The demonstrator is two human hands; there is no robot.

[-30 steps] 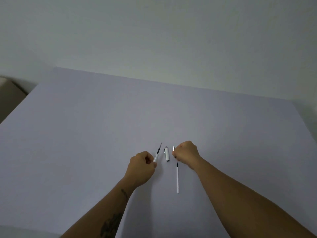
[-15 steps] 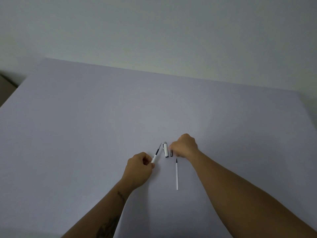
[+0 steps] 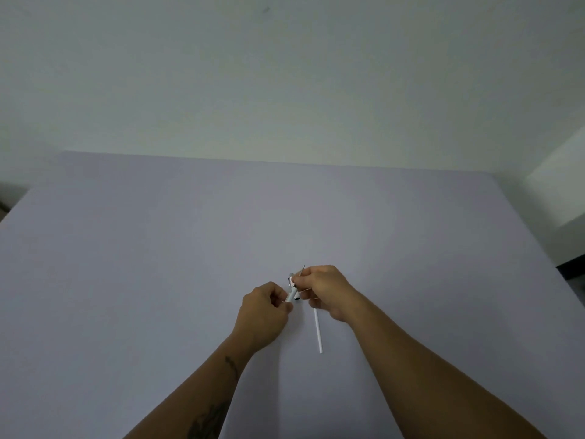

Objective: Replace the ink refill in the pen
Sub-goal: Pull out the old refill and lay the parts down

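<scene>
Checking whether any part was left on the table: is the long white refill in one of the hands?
No, the white refill lies on the table, below the right hand, gripped by neither hand.

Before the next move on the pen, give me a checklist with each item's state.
1. Left hand grips the pen barrel: ok.
2. Right hand pinches a part at the barrel's far end: ok; which part, cannot tell.
3. Both hands meet over the table, so a dropped part would land on it: ok.
4. One refill lies loose on the table under the right wrist, untouched: ok.
5. Whether that loose refill is the old or the new one: cannot tell.
6. Barrel closed up again: cannot tell, fingers hide the joint.
</scene>
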